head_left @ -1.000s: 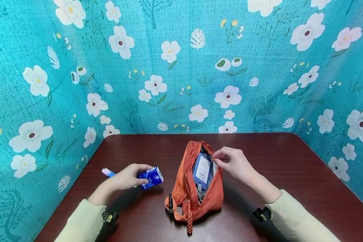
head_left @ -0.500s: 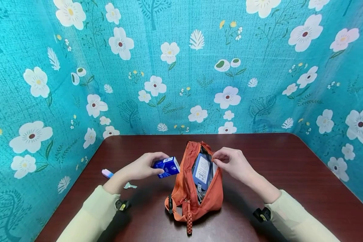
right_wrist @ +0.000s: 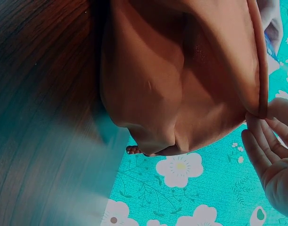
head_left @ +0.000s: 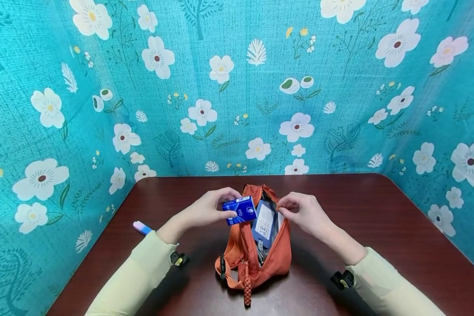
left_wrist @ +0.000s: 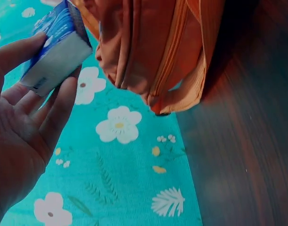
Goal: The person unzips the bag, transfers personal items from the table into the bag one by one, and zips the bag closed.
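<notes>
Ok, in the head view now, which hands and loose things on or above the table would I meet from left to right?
Pink-and-blue stick, left hand, blue packet, blue ID/IC card in the opening of the orange bag, right hand.

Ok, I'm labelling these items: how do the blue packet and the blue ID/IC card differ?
The blue packet is in the left hand; the blue card is inside the orange bag. The packet is thick; the card looks flat. The packet's blue is vivid; the card's is duller. Both are blue and carry print.
</notes>
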Demonstrator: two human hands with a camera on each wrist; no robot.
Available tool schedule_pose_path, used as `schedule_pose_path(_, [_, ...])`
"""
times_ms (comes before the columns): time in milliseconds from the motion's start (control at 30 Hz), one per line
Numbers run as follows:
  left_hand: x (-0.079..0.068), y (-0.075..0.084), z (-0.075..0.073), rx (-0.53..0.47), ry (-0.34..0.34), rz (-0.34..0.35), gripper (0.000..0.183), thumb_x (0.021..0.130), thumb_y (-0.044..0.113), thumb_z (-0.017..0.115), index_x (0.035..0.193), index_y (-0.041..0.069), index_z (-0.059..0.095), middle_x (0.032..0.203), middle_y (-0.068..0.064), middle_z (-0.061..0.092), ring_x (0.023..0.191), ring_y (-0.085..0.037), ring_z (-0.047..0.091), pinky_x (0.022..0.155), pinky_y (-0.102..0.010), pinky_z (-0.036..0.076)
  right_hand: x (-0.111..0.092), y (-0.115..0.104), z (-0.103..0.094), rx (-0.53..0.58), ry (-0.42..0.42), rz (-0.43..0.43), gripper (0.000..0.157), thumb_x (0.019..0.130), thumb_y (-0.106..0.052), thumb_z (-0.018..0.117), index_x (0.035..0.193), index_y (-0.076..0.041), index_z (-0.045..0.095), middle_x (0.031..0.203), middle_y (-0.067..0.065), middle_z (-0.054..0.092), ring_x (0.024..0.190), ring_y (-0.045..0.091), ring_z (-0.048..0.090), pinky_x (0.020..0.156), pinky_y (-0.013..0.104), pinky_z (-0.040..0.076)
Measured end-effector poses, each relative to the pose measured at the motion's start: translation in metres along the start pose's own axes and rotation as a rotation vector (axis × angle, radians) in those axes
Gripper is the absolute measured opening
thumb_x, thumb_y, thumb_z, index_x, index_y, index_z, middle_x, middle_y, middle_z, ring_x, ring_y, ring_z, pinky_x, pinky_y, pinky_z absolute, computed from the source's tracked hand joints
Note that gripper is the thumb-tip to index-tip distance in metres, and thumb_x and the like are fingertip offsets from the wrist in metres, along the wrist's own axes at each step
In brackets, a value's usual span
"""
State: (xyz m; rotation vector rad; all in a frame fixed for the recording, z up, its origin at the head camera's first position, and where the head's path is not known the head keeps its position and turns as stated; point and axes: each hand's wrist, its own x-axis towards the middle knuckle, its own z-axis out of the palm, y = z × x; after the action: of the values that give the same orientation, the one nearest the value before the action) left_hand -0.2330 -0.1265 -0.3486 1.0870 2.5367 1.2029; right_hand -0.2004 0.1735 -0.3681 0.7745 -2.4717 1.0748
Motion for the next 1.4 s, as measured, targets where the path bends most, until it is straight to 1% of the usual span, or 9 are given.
schedule_pose_path(167, [0.014, 0.001, 0.011, -0.019, -0.038, 0.006, 0.036, 0.09, 0.019, 0.072, 0.122, 0.015, 0.057, 0.11, 0.0, 0.066, 0.098, -0.012, 0.063, 0.081, -0.03, 0.053, 0.0, 0.001, 0.0, 0.007, 0.0, -0.003, 0.016, 0.08, 0.004, 0.076, 0.091, -0.008, 0.072, 0.083, -0.005, 0.066, 0.073, 0.008, 0.064, 0.067, 0.028, 0.055])
schedule_pose_path(267, [0.021, 0.002, 0.018, 0.001, -0.03, 0.013, 0.035, 0.089, 0.021, 0.073, 0.12, 0.013, 0.059, 0.111, -0.001, 0.066, 0.098, -0.012, 0.063, 0.081, -0.028, 0.052, 0.0, 0.0, 0.0, 0.011, 0.006, -0.015, 0.016, 0.08, 0.004, 0.076, 0.091, -0.007, 0.072, 0.083, -0.005, 0.066, 0.074, 0.009, 0.064, 0.067, 0.029, 0.055])
schedule_pose_path(367, [0.027, 0.003, 0.024, 0.025, -0.011, 0.021, 0.033, 0.088, 0.024, 0.074, 0.117, 0.012, 0.063, 0.109, 0.0, 0.068, 0.091, -0.011, 0.063, 0.077, -0.027, 0.052, 0.001, -0.001, 0.0, 0.021, 0.01, -0.023, 0.015, 0.08, 0.004, 0.075, 0.091, -0.006, 0.072, 0.083, -0.004, 0.066, 0.074, 0.009, 0.065, 0.068, 0.03, 0.056])
schedule_pose_path(567, [0.037, 0.001, 0.038, 0.023, 0.006, -0.03, 0.028, 0.085, 0.024, 0.077, 0.11, 0.013, 0.068, 0.101, 0.004, 0.068, 0.078, -0.011, 0.061, 0.068, -0.025, 0.053, 0.001, 0.0, 0.0, 0.026, 0.006, -0.017, 0.015, 0.081, 0.004, 0.075, 0.091, -0.007, 0.072, 0.085, -0.003, 0.067, 0.075, 0.011, 0.066, 0.069, 0.039, 0.056])
schedule_pose_path(700, [0.04, -0.001, 0.046, 0.053, 0.004, -0.05, 0.028, 0.085, 0.027, 0.077, 0.109, 0.015, 0.07, 0.096, 0.007, 0.067, 0.072, -0.012, 0.057, 0.065, -0.025, 0.051, 0.001, 0.0, 0.0, 0.018, 0.004, -0.014, 0.016, 0.081, 0.004, 0.075, 0.092, -0.007, 0.073, 0.085, -0.003, 0.067, 0.076, 0.011, 0.066, 0.07, 0.041, 0.056])
schedule_pose_path(900, [0.039, -0.002, 0.049, 0.077, -0.005, -0.033, 0.036, 0.083, 0.03, 0.079, 0.113, 0.016, 0.067, 0.091, 0.008, 0.063, 0.074, -0.011, 0.057, 0.067, -0.024, 0.051, 0.0, 0.0, 0.0, 0.011, 0.009, -0.015, 0.016, 0.081, 0.003, 0.076, 0.092, -0.008, 0.073, 0.085, -0.003, 0.067, 0.076, 0.011, 0.066, 0.07, 0.035, 0.056])
schedule_pose_path(1133, [0.029, -0.012, 0.044, 0.028, -0.089, 0.035, 0.062, 0.077, 0.023, 0.084, 0.13, 0.012, 0.055, 0.107, 0.002, 0.06, 0.092, -0.011, 0.057, 0.073, -0.025, 0.053, -0.001, -0.001, 0.0, 0.015, 0.011, -0.016, 0.017, 0.08, 0.004, 0.076, 0.091, -0.008, 0.072, 0.085, -0.003, 0.067, 0.076, 0.011, 0.066, 0.07, 0.033, 0.056])
schedule_pose_path(1267, [0.025, -0.011, 0.044, 0.027, -0.086, 0.044, 0.058, 0.077, 0.02, 0.084, 0.128, 0.01, 0.058, 0.103, 0.002, 0.063, 0.091, -0.011, 0.059, 0.074, -0.025, 0.053, -0.001, -0.002, 0.001, 0.015, 0.009, -0.015, 0.016, 0.08, 0.004, 0.076, 0.091, -0.008, 0.072, 0.085, -0.003, 0.067, 0.076, 0.011, 0.066, 0.07, 0.032, 0.056])
schedule_pose_path(1400, [0.026, -0.007, 0.048, 0.083, -0.087, 0.035, 0.055, 0.076, 0.028, 0.085, 0.124, 0.012, 0.061, 0.101, 0.005, 0.063, 0.089, -0.011, 0.057, 0.076, -0.023, 0.05, -0.001, -0.002, 0.002, 0.016, 0.01, -0.021, 0.016, 0.08, 0.004, 0.076, 0.091, -0.008, 0.072, 0.084, -0.004, 0.067, 0.075, 0.01, 0.066, 0.07, 0.032, 0.056])
